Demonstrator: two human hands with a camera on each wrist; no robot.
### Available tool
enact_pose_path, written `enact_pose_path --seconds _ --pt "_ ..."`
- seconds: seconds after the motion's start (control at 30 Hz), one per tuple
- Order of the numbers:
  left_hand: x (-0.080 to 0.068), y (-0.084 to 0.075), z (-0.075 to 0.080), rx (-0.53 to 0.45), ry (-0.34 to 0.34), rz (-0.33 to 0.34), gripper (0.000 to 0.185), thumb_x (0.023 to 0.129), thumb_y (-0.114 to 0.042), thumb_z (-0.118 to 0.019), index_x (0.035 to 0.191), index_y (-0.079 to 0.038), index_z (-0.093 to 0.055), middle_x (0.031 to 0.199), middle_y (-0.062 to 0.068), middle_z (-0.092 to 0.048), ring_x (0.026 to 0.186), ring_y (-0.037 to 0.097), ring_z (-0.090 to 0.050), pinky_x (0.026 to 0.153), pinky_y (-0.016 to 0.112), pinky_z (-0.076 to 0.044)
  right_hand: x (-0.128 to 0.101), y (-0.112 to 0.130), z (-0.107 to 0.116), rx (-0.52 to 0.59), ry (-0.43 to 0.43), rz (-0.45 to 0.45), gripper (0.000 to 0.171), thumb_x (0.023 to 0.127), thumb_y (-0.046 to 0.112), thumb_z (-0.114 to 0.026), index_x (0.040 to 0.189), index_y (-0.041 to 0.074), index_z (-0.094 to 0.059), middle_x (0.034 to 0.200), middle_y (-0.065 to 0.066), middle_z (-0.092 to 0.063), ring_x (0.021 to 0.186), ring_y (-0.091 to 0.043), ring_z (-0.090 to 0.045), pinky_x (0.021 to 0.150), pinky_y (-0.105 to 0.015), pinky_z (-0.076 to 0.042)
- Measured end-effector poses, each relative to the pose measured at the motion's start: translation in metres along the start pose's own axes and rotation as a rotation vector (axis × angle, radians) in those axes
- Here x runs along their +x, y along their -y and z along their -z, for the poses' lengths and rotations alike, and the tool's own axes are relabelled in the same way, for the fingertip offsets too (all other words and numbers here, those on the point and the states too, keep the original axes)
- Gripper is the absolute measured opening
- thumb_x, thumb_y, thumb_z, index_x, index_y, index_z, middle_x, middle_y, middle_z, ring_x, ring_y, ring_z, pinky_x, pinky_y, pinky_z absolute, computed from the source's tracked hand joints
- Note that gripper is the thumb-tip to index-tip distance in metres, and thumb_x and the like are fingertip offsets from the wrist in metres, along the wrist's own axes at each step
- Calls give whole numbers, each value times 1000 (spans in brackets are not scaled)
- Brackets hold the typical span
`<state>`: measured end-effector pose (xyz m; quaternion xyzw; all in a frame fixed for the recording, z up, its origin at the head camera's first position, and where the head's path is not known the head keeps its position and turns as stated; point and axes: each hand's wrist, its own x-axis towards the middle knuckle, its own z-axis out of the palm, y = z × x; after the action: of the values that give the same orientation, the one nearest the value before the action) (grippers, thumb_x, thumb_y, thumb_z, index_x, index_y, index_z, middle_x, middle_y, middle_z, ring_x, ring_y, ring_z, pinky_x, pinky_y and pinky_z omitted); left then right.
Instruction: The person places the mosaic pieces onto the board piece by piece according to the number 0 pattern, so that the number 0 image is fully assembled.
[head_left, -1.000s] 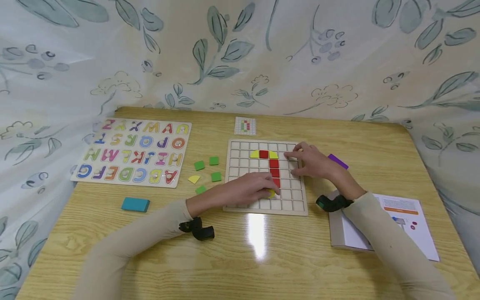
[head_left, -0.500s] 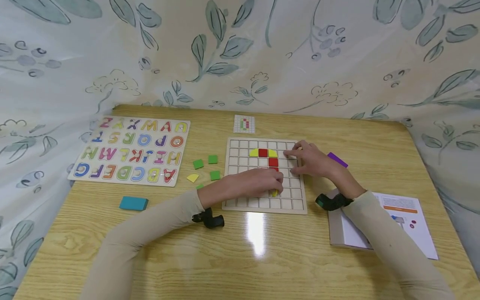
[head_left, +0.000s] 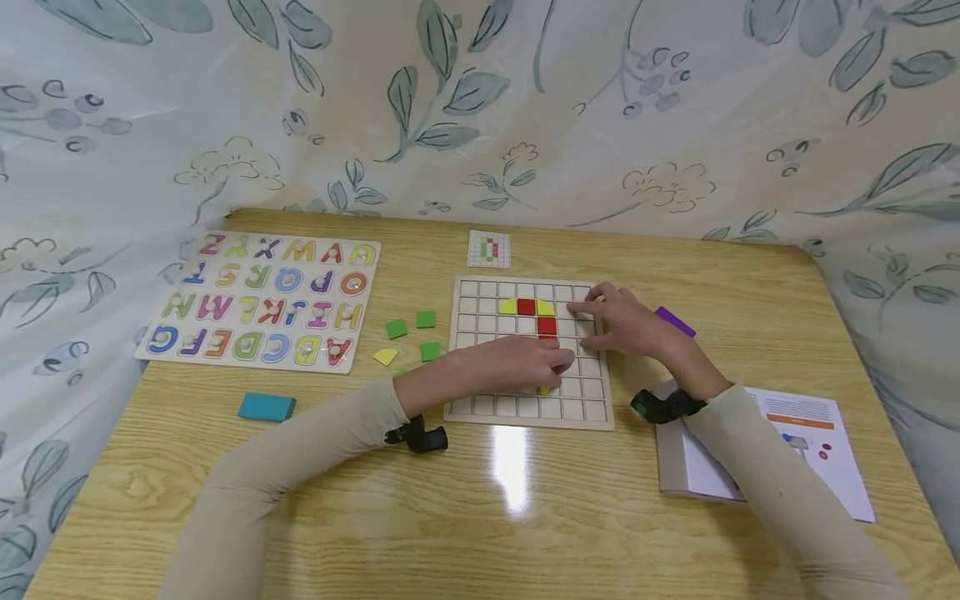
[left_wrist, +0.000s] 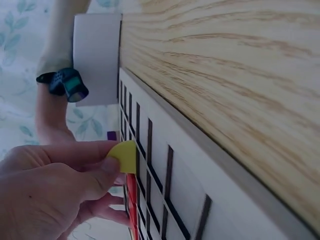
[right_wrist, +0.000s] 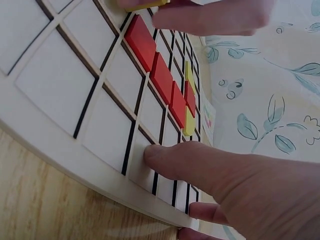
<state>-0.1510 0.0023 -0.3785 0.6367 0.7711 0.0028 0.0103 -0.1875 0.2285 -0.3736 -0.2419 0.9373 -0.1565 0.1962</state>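
My left hand (head_left: 525, 364) reaches over the gridded wooden board (head_left: 487, 290), pinching a yellow quarter-circle tile (left_wrist: 125, 156) between thumb and index finger. That tile sits right at the grid, below a column of red square tiles (right_wrist: 140, 42). Part of the column is hidden by my left hand in the head view. At the column's top, one red tile (head_left: 527, 307) lies between two yellow quarter-circles (head_left: 510, 307). My right hand (head_left: 626, 321) rests along the board's right edge, fingers apart, its thumb touching a bare cell.
Several green square tiles (head_left: 426, 319) and a yellow quarter-circle (head_left: 386, 357) lie left of the board. Behind it is a pattern card (head_left: 489, 248). An alphabet puzzle (head_left: 306, 265), a teal block (head_left: 267, 407), a purple piece (head_left: 675, 322) and a white box (head_left: 675, 467) surround it.
My left hand has shifted slightly right over the board with the yellow tile, covering more of the red column. My right hand has stayed in place.
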Motion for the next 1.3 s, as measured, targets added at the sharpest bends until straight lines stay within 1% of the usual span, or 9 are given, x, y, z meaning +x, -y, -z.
enact_pose_path --seconds 0.23,0.33,0.47,0.77,0.93,1.0,1.07,1.2,1.3 --pt "-2 0 -3 87 -63 -64 25 98 -8 -52 93 -17 -75 97 -2 -55 82 9 -48 64 14 -46 -1 0 -1 2 -3 -13 61 85 19 -74 141 9 -51 132 -22 -43 113 -40 -39 84 -47 -43" --pt "-4 0 -4 131 -76 -76 24 99 -7 -51 95 -17 -73 97 -4 -58 84 7 -51 68 13 -48 -1 -1 -2 2 2 -15 61 85 19 -74 141 9 -51 132 -22 -43 112 -39 -39 83 -46 -42" --pt "-7 0 -2 150 -77 -78 21 99 -7 -51 98 -17 -69 99 -6 -62 88 5 -56 72 12 -50 -2 0 -3 9 2 -15 61 84 19 -74 140 9 -52 130 -22 -44 112 -39 -40 82 -45 -42" --pt "-9 -1 -5 79 -45 -99 21 98 -6 -52 103 -14 -70 112 -2 -63 99 7 -58 77 13 -52 -1 1 -3 1 -7 3 60 84 19 -74 140 9 -52 131 -23 -44 112 -40 -41 84 -47 -43" --pt "-13 0 -8 109 -79 -113 20 99 -5 -51 104 -12 -69 112 1 -59 95 8 -56 67 13 -51 -1 2 -1 -19 2 -6 60 85 20 -74 140 10 -52 131 -22 -45 113 -40 -41 84 -47 -45" --pt "-15 -1 -9 112 -79 -111 20 99 -7 -51 107 -11 -69 112 1 -59 95 8 -56 66 14 -51 -1 2 0 -31 8 -11 60 86 20 -73 141 11 -51 132 -21 -45 113 -40 -41 84 -47 -45" --pt "-16 -1 -9 114 -50 -110 21 99 -8 -51 111 -11 -68 115 0 -60 99 9 -56 71 15 -52 0 1 0 -36 11 -9 60 87 20 -73 141 12 -50 132 -21 -44 113 -39 -41 85 -47 -45" --pt "-20 -6 -7 127 36 -100 25 98 -9 -54 120 -11 -67 127 -1 -62 116 11 -58 91 18 -52 1 1 1 -50 18 14 60 88 20 -72 142 11 -49 132 -21 -45 113 -39 -42 87 -48 -43" --pt "-28 -12 -4 178 37 -101 28 98 -7 -53 122 -10 -67 132 -1 -62 124 12 -57 100 22 -49 1 0 1 -61 22 20 59 88 19 -71 142 11 -49 132 -22 -46 113 -39 -43 87 -48 -44"
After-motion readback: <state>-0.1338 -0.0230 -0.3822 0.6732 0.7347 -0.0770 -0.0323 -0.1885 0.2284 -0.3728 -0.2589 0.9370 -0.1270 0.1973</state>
